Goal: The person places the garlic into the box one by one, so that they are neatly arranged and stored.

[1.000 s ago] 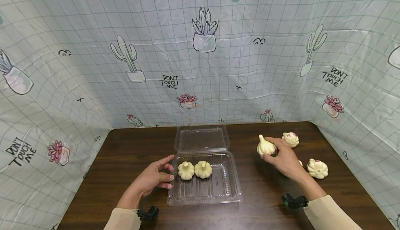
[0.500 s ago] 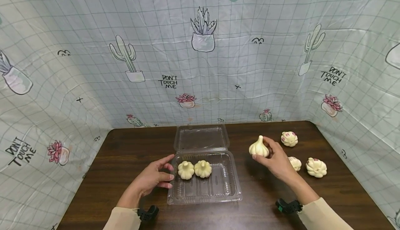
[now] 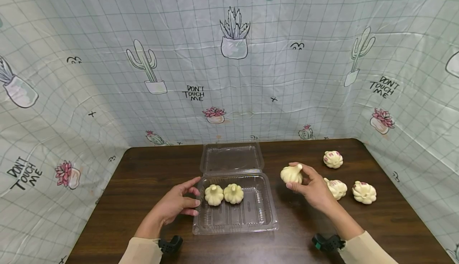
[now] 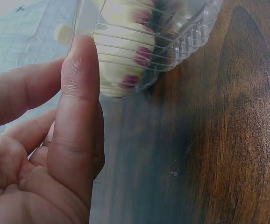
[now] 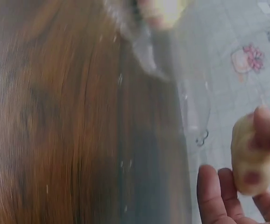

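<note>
In the head view my right hand point(image 3: 315, 188) holds a garlic bulb point(image 3: 290, 175) between thumb and fingers, stem up and tilted right, just right of a clear plastic clamshell container point(image 3: 251, 229). The same bulb, blurred, shows in the right wrist view with pinkish patches low on its side. My left hand point(image 3: 173, 206) rests against the container's left edge, its thumb point(image 4: 76, 121) straight along the wall in the left wrist view. Two bulbs sit side by side in the container's left half, a left bulb point(image 3: 214, 195) and a right bulb point(image 3: 233, 194).
The container's lid point(image 3: 232, 158) lies folded back behind its base. Three more garlic bulbs lie at the table's right: a far bulb point(image 3: 333, 159), a middle bulb point(image 3: 337, 189) partly behind my right hand, and a right-hand bulb point(image 3: 364, 192). A patterned curtain point(image 3: 251, 81) rises behind the table.
My right hand has carried its garlic bulb left toward the container, and the bulb's stem now leans right. The middle loose bulb has come into fuller view. My left hand and the container have stayed put.
</note>
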Available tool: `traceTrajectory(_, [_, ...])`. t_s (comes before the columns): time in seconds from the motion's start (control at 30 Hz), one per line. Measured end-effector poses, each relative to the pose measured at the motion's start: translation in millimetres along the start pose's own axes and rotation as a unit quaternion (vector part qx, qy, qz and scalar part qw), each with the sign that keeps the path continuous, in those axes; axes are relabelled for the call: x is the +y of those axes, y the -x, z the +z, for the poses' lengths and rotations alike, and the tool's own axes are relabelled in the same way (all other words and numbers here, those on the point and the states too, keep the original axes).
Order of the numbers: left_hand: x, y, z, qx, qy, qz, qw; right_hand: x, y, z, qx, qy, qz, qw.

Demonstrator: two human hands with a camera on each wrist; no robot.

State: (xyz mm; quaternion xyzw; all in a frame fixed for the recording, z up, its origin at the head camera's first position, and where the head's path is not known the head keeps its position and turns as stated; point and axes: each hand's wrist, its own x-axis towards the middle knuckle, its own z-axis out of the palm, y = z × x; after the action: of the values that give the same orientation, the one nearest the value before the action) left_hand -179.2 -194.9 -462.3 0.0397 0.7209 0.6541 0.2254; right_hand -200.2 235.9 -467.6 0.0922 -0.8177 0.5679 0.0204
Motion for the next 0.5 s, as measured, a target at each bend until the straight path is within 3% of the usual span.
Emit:
traceTrajectory(0.2, [0.6, 0.0, 0.2, -0.001, 0.000, 0.001, 1.0000, -9.1, 3.7, 4.6, 0.004, -0.060, 0.049, 0.9970])
traceTrajectory(0.37, [0.0, 0.0, 0.1, 0.001, 0.000, 0.000, 1.0000, -15.6, 4.8, 8.0, 0.020, -0.058, 0.069, 0.9957])
traceTrajectory(0.5, [-0.6, -0.4, 0.5, 0.002, 0.000, 0.000, 1.0000, -18.0, 6.0, 9.8, 0.007, -0.071, 0.078, 0.9944])
